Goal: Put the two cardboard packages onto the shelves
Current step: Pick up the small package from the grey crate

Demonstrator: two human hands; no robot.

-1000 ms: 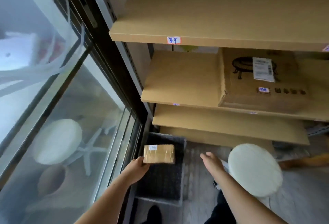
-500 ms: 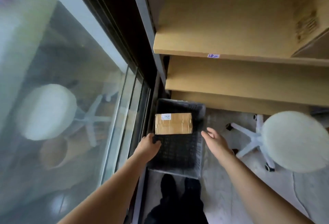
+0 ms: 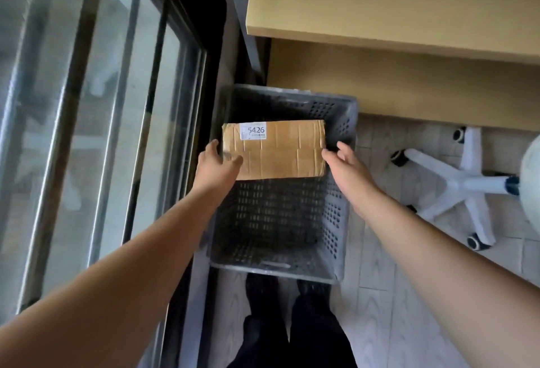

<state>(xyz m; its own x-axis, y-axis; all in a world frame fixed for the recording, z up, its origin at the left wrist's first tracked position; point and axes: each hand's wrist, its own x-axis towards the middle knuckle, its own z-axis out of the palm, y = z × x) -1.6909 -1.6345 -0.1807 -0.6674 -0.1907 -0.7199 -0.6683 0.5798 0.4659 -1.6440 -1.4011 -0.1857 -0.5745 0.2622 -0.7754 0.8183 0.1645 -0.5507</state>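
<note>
- Box [image 3: 274, 150]: taped cardboard, lies flat in far half of crate [image 3: 340, 204], long axis left-right, white label w/ "5426" at its top-left corner. Only one box in view; the second can't be located.
- Crate: grey perforated plastic, on floor betw. window frame [image 3: 187, 81] and shelf unit, directly in front of person's feet. Judged reason: keeps stock within a short lift of the shelves [image 3: 394, 5].
- Shelves: two tan boards visible above/behind crate; visible parts bare. Box not yet on either.
- L hand [image 3: 217, 167]: arm extended down and fwd, fingers spread, thumb on box top near left edge, palm against left end. Contact yes; firm clamp can't be confirmed.
- R hand [image 3: 346, 167]: arm extended likewise, fingers open, fingertips at box right end. Touching or just beside: can't tell.
- Hands apart, one per short end. Judged reason: two-sided squeeze grip suits a wide, flat box.
- Step in hand (judgement): grasp prior to lift. Task approx. at midpoint at best.
- Chair base [image 3: 455, 183]: white, castored, right of crate, near shelf front. Possible obstruction to footing.
</note>
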